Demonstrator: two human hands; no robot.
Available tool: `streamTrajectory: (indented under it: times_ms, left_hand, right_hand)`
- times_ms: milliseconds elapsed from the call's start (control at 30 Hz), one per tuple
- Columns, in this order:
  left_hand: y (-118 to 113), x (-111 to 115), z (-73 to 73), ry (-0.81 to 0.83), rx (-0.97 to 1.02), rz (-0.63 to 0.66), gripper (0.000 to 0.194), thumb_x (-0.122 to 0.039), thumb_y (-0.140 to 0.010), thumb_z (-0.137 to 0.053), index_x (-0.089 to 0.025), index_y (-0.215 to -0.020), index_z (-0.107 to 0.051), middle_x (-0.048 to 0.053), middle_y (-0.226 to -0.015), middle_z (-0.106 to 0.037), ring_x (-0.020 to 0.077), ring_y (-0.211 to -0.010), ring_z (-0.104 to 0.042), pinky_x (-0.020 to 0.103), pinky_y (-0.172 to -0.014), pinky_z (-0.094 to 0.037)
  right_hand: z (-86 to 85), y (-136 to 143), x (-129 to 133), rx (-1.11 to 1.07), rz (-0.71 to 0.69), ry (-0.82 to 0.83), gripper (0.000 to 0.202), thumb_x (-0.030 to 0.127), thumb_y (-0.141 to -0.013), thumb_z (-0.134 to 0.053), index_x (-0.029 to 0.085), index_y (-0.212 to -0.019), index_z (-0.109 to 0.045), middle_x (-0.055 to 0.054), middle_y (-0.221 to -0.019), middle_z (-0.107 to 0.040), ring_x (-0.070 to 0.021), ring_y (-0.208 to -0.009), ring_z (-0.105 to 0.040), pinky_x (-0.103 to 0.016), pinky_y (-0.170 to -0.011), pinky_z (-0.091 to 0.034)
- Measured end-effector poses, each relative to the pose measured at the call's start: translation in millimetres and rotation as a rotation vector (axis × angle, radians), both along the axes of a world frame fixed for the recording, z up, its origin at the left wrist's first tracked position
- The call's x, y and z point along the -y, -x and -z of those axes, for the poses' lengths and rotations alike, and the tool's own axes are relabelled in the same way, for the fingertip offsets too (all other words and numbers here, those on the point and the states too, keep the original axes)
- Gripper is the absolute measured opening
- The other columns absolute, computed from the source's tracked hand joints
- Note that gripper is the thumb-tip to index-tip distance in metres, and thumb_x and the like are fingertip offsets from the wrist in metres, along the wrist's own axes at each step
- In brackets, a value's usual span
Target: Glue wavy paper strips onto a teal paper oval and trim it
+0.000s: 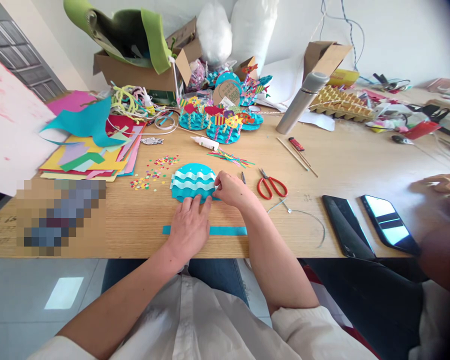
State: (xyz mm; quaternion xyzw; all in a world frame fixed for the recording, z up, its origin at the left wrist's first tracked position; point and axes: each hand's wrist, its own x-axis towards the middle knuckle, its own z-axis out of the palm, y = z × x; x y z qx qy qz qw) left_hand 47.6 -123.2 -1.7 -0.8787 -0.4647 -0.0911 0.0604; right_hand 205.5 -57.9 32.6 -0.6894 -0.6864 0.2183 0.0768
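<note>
A blue paper piece [193, 170] with a scalloped lower edge and pale wavy strips [195, 185] across it lies on the wooden table. My left hand [190, 222] is flat, its spread fingertips on the lower edge of the piece and its palm over a long blue paper strip [227, 230]. At the right edge of the piece, my right hand [230, 190] has its fingers pinched together by the ends of the wavy strips; what is between the fingertips is too small to make out.
Red-handled pliers [272, 187], a glue bottle [206, 143], thin paper strips [232, 159] and confetti [150, 175] surround the work. Finished blue crafts [223, 130] and a steel flask [302, 102] stand behind. Two phones [348, 225] [390, 222] lie right, near another person's hand [444, 183].
</note>
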Motion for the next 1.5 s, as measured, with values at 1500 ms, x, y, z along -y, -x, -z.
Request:
streamTrajectory:
  times_ms: [1500]
  left_hand:
    - [-8.2, -3.0, -2.3, 0.03, -0.031, -0.036, 0.051, -0.02, -0.087, -0.048, -0.014, -0.137, -0.051, 0.015, -0.115, -0.058, 0.0318, -0.1, -0.05, 0.044, -0.081, -0.042]
  right_hand:
    - [-3.3, 2.7, 0.2, 0.031, -0.003, 0.003, 0.018, 0.015, -0.09, -0.048, 0.015, -0.103, -0.061, -0.012, -0.103, -0.071, -0.0224, -0.098, -0.065, -0.026, -0.072, -0.041]
